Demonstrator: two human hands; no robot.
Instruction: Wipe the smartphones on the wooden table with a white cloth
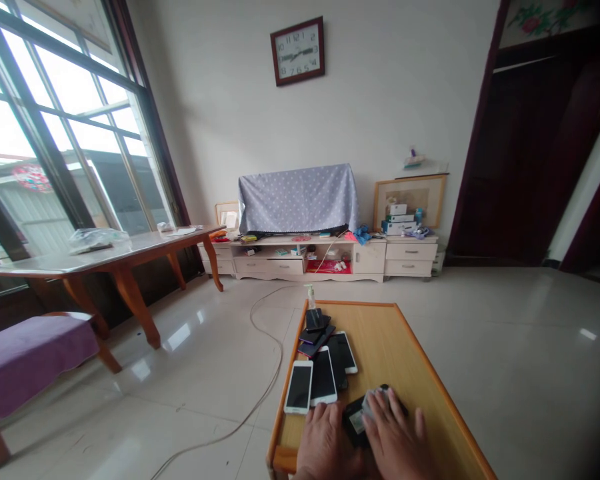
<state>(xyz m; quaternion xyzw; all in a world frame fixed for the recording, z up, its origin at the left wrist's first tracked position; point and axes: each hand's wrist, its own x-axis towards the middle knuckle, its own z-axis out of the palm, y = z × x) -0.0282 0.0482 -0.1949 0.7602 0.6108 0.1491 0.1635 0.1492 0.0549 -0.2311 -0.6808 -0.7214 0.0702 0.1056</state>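
A black phone-like device with a pale greenish patch lies on the wooden table, low in the view. My left hand is at its left edge, fingers together and curled, the thumb mostly hidden against the device. On top of it, my right hand presses a light grey cloth under the fingers, its thumb apart. Just beyond my left hand are a small white phone and a larger white-framed phone. A dark phone and another white-edged phone overlap beside them.
More dark phones are piled toward the far end of the wooden table, near a clear pump bottle. A cable runs over the tiled floor. A white cabinet stands by the wall, a long table at left.
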